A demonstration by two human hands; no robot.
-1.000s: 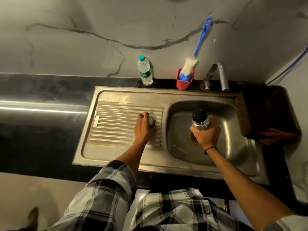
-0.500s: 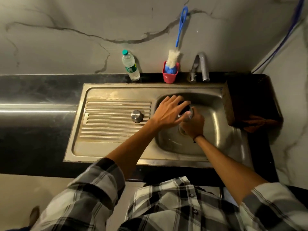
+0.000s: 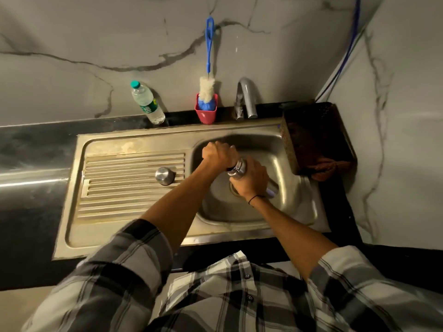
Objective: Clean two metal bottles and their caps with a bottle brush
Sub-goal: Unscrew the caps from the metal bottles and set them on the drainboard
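Note:
Over the sink basin my right hand grips a metal bottle, tilted with its neck up and to the left. My left hand is curled round the bottle's dark cap at the neck; the cap itself is mostly hidden. A round metal cap lies on the ribbed drainboard, to the left of my arms. The blue-handled bottle brush stands head down in a red cup at the back edge. A second metal bottle is not in sight.
A tap rises behind the basin. A clear plastic water bottle stands on the black counter at the back left. A dark brown basket with a reddish cloth sits right of the sink.
My left hand left the metal cap on the drainboard and moved right to the bottle's cap, closing round it. The bottle has tilted in my right hand.

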